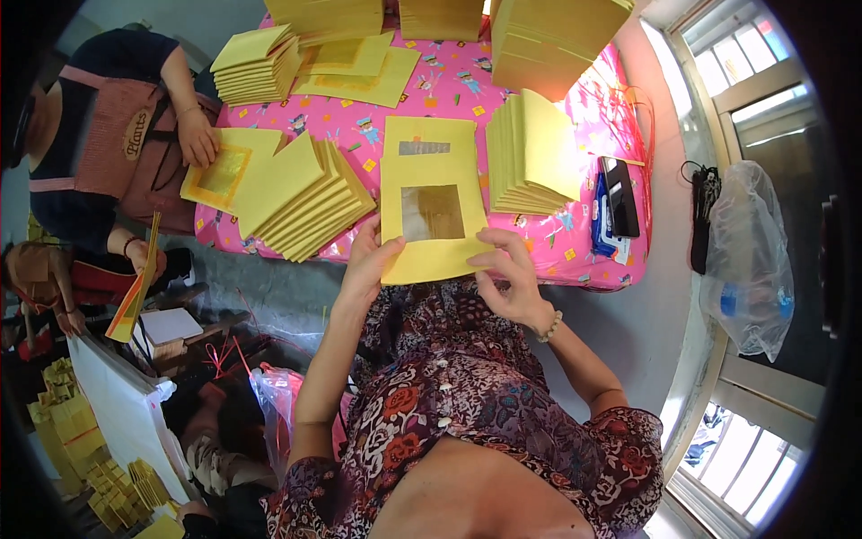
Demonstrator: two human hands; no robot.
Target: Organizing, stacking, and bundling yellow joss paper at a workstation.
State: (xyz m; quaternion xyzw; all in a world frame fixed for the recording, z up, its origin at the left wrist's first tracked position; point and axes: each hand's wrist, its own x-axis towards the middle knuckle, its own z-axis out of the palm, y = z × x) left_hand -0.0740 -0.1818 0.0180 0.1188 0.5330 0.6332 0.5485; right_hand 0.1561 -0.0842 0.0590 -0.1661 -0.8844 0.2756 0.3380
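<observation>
In front of me, at the table's near edge, lies a long yellow joss paper sheet [437, 173] with a shiny foil square and a smaller silver strip. A plain yellow band runs across its near end; it looks folded over the sheet. My left hand [365, 266] grips the near left corner, thumb on top. My right hand [509, 280] pinches the near right corner between curled fingers and thumb. To the left is a fanned stack of folded yellow paper [310, 202], and to the right another such stack [532, 154].
A pink patterned cloth [449, 76] covers the table. Tall yellow piles [558, 40] stand at the back. A black phone [620, 196] rests at the right edge. At left, a co-worker's hand [197, 136] touches a foil sheet [218, 172]. A plastic bag [750, 260] hangs by the window.
</observation>
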